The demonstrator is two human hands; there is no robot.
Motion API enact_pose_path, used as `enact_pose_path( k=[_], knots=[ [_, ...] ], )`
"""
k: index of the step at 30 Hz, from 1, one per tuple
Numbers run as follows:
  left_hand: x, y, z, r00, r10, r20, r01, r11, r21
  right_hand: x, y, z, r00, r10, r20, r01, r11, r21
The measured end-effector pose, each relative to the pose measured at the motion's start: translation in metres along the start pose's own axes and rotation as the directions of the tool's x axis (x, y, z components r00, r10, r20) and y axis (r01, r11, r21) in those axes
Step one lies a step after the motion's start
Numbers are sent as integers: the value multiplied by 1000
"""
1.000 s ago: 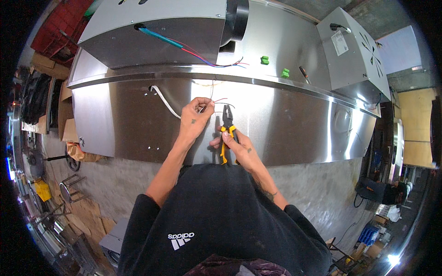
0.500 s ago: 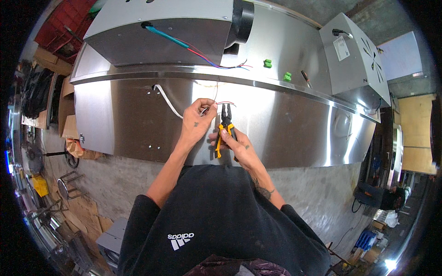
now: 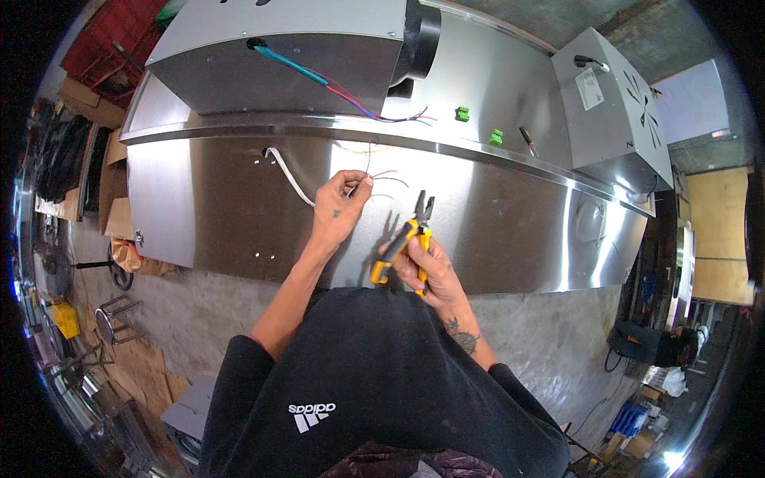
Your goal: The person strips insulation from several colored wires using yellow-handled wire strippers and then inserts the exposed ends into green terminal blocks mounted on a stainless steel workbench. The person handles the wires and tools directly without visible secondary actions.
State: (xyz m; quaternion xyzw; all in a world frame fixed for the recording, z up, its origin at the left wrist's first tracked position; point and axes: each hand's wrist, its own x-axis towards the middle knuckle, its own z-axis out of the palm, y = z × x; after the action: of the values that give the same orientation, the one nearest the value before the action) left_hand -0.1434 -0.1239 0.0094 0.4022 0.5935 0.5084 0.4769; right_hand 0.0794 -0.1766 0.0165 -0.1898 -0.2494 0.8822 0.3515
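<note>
Thin wires [image 3: 384, 173], probably light and pretty bendy, are pinched in the left hand [image 3: 338, 204], best held back from the tips, while pliers [image 3: 421, 217] are gripped in the right [image 3: 434, 269].

The upper garment [image 3: 374, 358] is black and loose, its short sleeves [image 3: 239, 370] ending near the elbows; a white print [image 3: 311, 417] of slanted bars and lettering, inverted in this view, is on the front. A dark, partly rounded tattoo [image 3: 462, 338] marks the right forearm, and a small dark mark [image 3: 336, 213] the back of the left hand [image 3: 338, 203]. Dark, purplish patterned cloth [image 3: 382, 460] shows at the lower edge.
</note>
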Motion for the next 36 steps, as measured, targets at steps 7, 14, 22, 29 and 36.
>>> enact_pose_path(
  k=[7,14,22,29,36],
  knots=[
    [-1,-1,-2,1000,-11,26,12,1000,-27,19,5,30,973,-30,-227,29,1000,-8],
    [-3,4,-2,998,41,45,-43,999,33,32,3,25,936,3,-352,-186,854,-486],
    [-10,8,-3,983,153,98,-163,982,95,49,-4,32,914,-109,-390,-240,630,-739],
    [-14,9,-9,985,116,129,-128,988,90,51,-9,41,880,-165,-446,-292,555,-779],
    [-10,9,-13,983,48,178,-57,997,44,49,-7,33,893,-171,-416,-260,556,-789]
  ],
)
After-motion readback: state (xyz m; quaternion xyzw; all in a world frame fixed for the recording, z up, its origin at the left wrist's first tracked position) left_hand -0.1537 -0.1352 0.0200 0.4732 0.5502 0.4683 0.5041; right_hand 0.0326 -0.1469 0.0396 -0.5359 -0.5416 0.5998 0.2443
